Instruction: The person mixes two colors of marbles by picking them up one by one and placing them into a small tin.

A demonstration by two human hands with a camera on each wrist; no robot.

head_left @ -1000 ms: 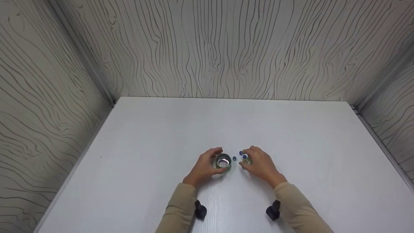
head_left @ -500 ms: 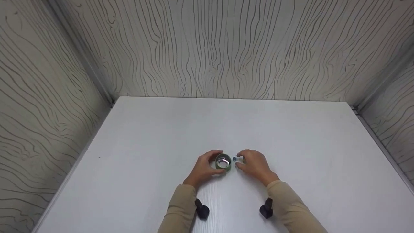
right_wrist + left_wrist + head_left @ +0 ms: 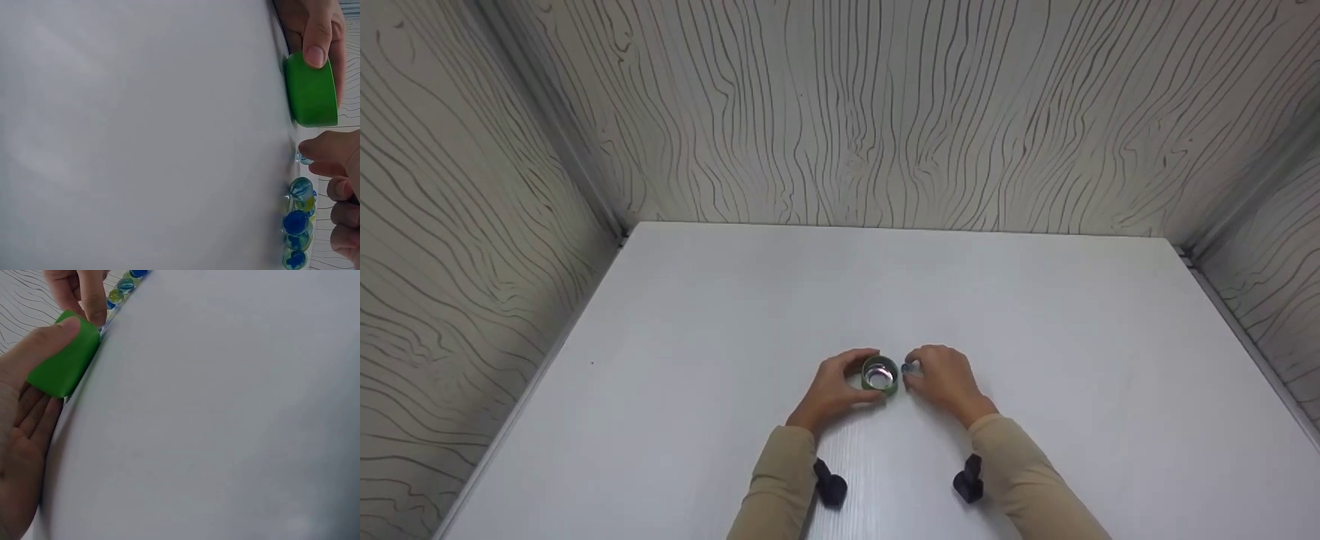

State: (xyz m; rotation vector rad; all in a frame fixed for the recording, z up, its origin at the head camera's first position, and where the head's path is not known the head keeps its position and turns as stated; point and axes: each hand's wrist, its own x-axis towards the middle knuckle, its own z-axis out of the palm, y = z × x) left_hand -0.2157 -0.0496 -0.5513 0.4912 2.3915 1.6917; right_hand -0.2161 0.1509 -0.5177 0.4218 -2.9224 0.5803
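My left hand (image 3: 826, 394) grips a small green cup (image 3: 312, 95) with a shiny silver inside, thumb on the near side and fingers on the far side. The cup stands upright on the white table, its mouth facing up in the head view. Just right of it, my right hand (image 3: 947, 379) pinches a clear bluish glass marble (image 3: 304, 158) between thumb and forefinger, close to the tabletop. In the right wrist view, several more glass marbles (image 3: 296, 223), blue, green and yellow, lie beside the right hand; the hand hides them in the head view.
The white table (image 3: 720, 315) reaches back to a wood-grain patterned wall (image 3: 847, 112). Similar panels stand at left and right. A black wrist-camera mount (image 3: 831, 487) hangs beside the left sleeve, another black mount (image 3: 968, 480) beside the right.
My right hand has moved left toward the cup, away from the loose marbles' right side, and its thumb and forefinger have closed on the nearest marble. The left hand and cup stay put.
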